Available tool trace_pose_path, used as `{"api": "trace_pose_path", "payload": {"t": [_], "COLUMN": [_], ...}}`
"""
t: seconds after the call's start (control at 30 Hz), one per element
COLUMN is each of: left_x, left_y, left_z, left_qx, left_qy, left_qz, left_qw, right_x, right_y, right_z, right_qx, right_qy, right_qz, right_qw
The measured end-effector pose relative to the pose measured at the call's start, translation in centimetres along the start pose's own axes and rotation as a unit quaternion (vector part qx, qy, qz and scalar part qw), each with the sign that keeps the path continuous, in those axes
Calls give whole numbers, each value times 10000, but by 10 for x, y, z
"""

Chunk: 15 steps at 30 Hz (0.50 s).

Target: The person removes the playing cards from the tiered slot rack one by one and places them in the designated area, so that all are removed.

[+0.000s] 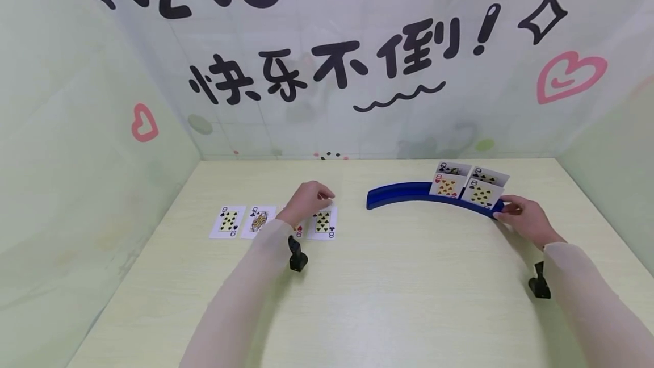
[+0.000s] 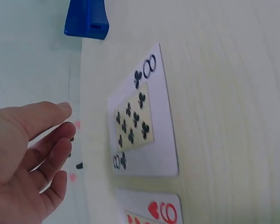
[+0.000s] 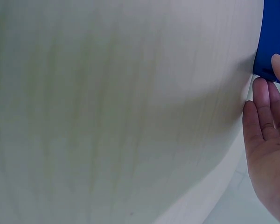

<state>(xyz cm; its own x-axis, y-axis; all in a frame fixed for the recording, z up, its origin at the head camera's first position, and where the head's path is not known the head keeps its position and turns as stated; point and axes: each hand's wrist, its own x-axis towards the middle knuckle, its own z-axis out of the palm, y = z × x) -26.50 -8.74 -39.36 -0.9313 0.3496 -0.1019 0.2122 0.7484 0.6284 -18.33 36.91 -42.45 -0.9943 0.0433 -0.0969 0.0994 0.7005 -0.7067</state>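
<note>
Over the far edge of an eight of clubs (image 1: 323, 224) hovers my left hand (image 1: 308, 202), its fingers loosely bent and nothing between them. The left wrist view shows a gap between that hand and the card. Left of it lie a red heart card (image 2: 151, 207), partly covered by the hand in the head view, a queen (image 1: 259, 221) and a spade number card (image 1: 227, 222). My right hand (image 1: 528, 220) pinches the right end of a curved blue card holder (image 1: 403, 191), thumb on its face. In the holder's right half stand a red eight (image 1: 446, 185) and a black eight (image 1: 480, 194), in front of two more cards.
The pale wooden table (image 1: 398, 288) meets a printed cloth backdrop (image 1: 306, 129) behind the holder. Cloth walls rise at both sides. A small black mount (image 1: 297, 254) sits under the left wrist, another (image 1: 539, 283) under the right.
</note>
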Motion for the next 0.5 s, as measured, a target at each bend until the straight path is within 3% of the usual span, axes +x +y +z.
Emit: {"api": "trace_pose_path", "payload": {"t": [0.3,0.5], "left_x": [19,31], "left_y": [48,77], "left_z": [20,37], "left_qx": [159,-13], "left_qy": [-12,-94], "left_qz": [852,1082], "left_qw": [9962,9941], "right_x": [4,8], "right_y": [4,5], "right_z": [-2,-3], "right_qx": [6,3], "right_qy": [-34,-68], "right_qz": [79,51], "right_qw": [10000,10000]}}
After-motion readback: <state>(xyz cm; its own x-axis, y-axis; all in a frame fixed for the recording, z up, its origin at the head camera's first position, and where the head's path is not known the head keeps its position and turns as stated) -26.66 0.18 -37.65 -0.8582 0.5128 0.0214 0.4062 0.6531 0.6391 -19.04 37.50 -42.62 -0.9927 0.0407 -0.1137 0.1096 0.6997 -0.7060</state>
